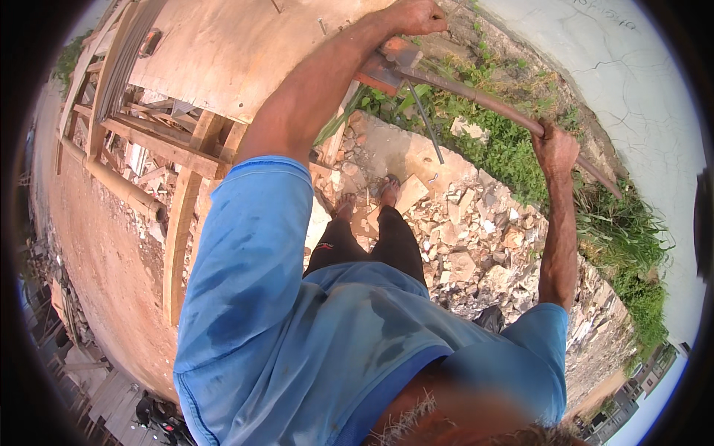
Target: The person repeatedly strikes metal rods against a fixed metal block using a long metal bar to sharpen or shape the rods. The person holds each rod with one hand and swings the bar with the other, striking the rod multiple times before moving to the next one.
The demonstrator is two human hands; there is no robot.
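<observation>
My right hand (555, 149) is wrapped round a long, rusty metal bar (483, 97), near its outer end. The bar's other end meets an orange-and-grey metal block (390, 65) at the corner of a wooden tabletop (223, 56). From beside that block a thin dark steel rod (426, 123) juts out past the table edge, over the ground. My left arm reaches across the tabletop, and my left hand (418, 16) is closed in a fist beyond the block. What that fist holds, if anything, is hidden.
Under the table stand wooden posts (181, 238) and rails. Broken rubble (461, 238) covers the ground round my feet. Green weeds (483, 160) grow along a pale cracked wall (639, 97) on the right. Nails (322, 27) stick up from the tabletop.
</observation>
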